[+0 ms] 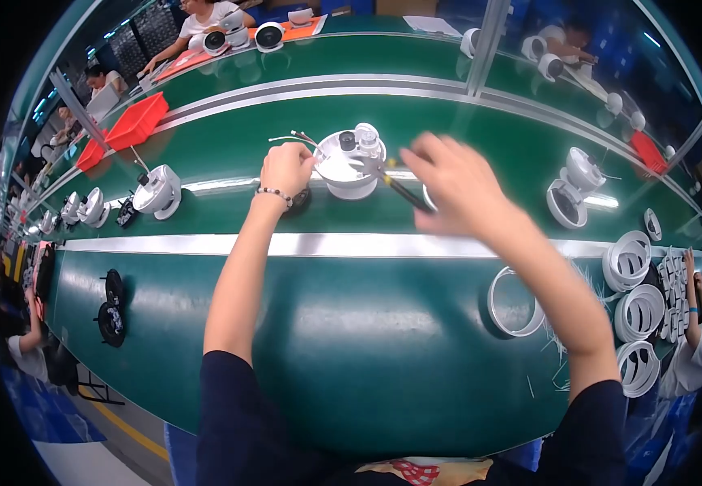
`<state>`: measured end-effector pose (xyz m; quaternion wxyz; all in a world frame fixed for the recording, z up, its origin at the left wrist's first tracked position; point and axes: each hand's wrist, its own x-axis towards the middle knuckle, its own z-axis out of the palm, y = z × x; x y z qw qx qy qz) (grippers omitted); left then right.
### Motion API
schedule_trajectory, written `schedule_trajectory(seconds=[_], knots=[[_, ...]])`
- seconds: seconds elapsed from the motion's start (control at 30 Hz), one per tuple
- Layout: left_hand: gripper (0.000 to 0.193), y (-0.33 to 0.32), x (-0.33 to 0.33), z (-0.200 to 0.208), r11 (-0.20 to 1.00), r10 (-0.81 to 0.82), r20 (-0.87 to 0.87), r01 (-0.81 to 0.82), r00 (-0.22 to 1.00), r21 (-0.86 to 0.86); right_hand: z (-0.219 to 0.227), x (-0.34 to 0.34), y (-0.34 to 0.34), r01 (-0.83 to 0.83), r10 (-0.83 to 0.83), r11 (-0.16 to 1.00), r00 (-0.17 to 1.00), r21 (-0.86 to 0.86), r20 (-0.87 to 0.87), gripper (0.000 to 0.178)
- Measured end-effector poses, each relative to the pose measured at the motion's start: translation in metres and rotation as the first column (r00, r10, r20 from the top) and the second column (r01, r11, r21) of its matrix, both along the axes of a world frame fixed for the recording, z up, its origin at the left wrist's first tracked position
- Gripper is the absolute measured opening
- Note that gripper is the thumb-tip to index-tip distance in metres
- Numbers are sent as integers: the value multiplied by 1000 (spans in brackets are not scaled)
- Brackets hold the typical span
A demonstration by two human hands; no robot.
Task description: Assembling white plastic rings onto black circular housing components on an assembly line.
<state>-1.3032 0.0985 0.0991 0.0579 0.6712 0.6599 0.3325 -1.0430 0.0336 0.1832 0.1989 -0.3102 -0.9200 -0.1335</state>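
Note:
In front of me on the green bench stands a white dome-camera housing (349,188) with its bowl facing up. A dark lens and small white parts sit at its back. My left hand (285,172) is closed at the housing's left rim. Thin wires with small connectors (302,136) stick out above that hand. My right hand (460,186), slightly blurred, grips cutting pliers (399,191) with black and yellow handles. Their jaws lie over the right side of the bowl. A dark round part (297,201) is partly hidden by my left wrist.
More white camera housings (157,192) stand along the line at left, and another (570,198) at right. A white ring (516,301) lies near my right forearm, beside stacked white rings (638,312) and cut strips. Black parts (111,312) lie at left. Co-workers sit around.

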Motion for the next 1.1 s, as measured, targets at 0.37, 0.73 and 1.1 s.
schedule_trajectory(seconds=[0.37, 0.73, 1.1], knots=[[7, 24, -24, 35, 949, -315, -310, 294, 897, -113, 47, -99, 95, -75, -39, 984, 797, 164, 603, 44], [9, 27, -26, 30, 938, -344, -371, 334, 862, -93, 26, -128, 96, 6, -137, 980, 750, 201, 648, 32], [8, 19, -36, 20, 934, -341, -377, 356, 861, -30, 29, -132, 90, 55, -86, 996, 752, 67, 654, 24]])
